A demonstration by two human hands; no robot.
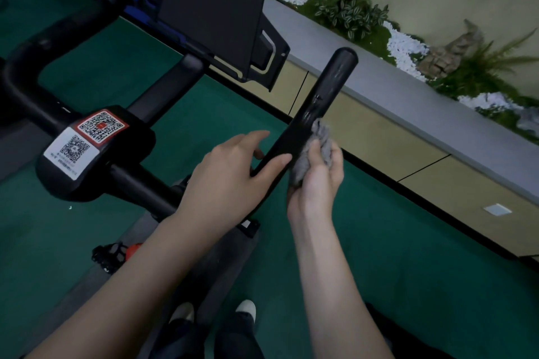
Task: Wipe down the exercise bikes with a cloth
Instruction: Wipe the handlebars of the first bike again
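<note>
**While the bar (329,87) is steadied, wiping is under way**

As the left hand (230,166) clasps the bike's (96,154) bar low down, thumb across it, the right hand (318,181) bunches the cloth (320,140) against its side. Next, probably: slide the cloth toward the tip.

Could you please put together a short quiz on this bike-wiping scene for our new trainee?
1. True or false: the left hand holds the grey cloth.
2. Where does the cloth meet the handlebar arm? A: at its far tip. B: partway along, next to the left thumb. C: nowhere, it hangs clear.
3. How many QR-code stickers sit on the bike's centre housing?
Key: 1 false, the right hand grips it, while the left holds the arm. 2 B. 3 two.
</note>
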